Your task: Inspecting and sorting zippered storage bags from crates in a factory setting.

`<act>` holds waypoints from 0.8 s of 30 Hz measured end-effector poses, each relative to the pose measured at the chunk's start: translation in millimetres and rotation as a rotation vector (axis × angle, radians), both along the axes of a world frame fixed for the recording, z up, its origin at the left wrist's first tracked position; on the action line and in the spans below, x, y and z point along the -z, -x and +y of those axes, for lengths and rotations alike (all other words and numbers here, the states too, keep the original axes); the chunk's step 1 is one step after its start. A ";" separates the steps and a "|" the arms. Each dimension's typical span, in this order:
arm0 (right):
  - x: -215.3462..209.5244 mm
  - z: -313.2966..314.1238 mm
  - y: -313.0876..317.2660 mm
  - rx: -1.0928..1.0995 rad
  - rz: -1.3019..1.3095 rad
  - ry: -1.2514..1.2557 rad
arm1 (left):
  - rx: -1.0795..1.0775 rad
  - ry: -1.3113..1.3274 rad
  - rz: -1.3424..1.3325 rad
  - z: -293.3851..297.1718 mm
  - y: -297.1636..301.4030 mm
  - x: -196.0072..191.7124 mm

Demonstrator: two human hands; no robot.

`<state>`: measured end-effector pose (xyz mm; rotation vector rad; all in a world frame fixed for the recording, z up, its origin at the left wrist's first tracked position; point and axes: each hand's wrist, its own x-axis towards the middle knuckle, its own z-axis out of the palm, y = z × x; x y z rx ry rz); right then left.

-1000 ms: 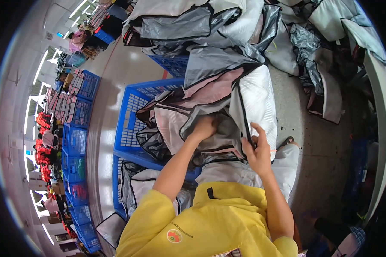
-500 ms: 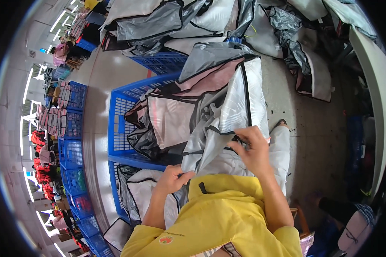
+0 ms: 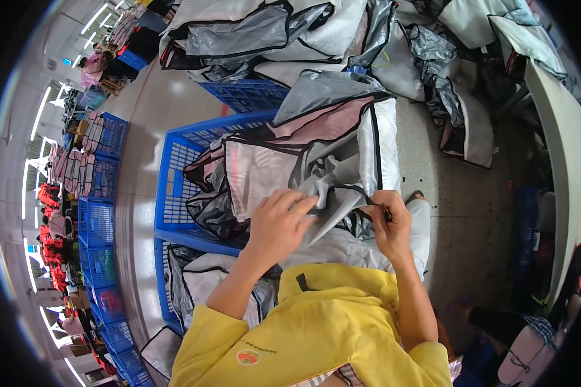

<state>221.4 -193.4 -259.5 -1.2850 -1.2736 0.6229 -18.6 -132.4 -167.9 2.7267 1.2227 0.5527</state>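
Across my lap and the front blue crate lies a sewn fabric piece [image 3: 386, 155], white outside, grey inside, edged with black binding. My right hand [image 3: 391, 222] pinches its black-bound edge near my knees. Something small and dark shows among these fingers, too little of it to name. To the left, my left hand [image 3: 279, 222] hovers at the grey lining with its fingers stretched out and apart, slightly blurred. The blue crate [image 3: 163, 187] beyond it holds more pink, white and grey pieces [image 3: 261, 171] of the same kind.
A second blue crate [image 3: 159, 271] with similar pieces stands at my left. Heaped grey and white pieces [image 3: 239, 39] lie at the far side, some on the floor. Stacked blue crates [image 3: 100, 222] line the left. At right are a pale curved panel [image 3: 558, 142] and another person's leg [image 3: 497, 322].
My left hand has let go of the fabric's near edge and moved up and right, fingers opening. My right hand has shifted slightly right with the bound edge, and the grey lining has folded inward.
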 end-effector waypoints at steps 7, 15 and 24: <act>88.5 -32.3 -23.8 0.214 0.284 0.198 | -0.370 0.102 -0.712 -0.1 43.0 42.6; 26.9 -29.1 -22.5 0.265 0.128 0.314 | -0.347 0.250 -0.734 -21.5 36.3 48.7; -86.4 58.9 17.8 -0.099 -0.268 0.031 | -0.244 0.206 -0.677 -19.6 26.1 34.3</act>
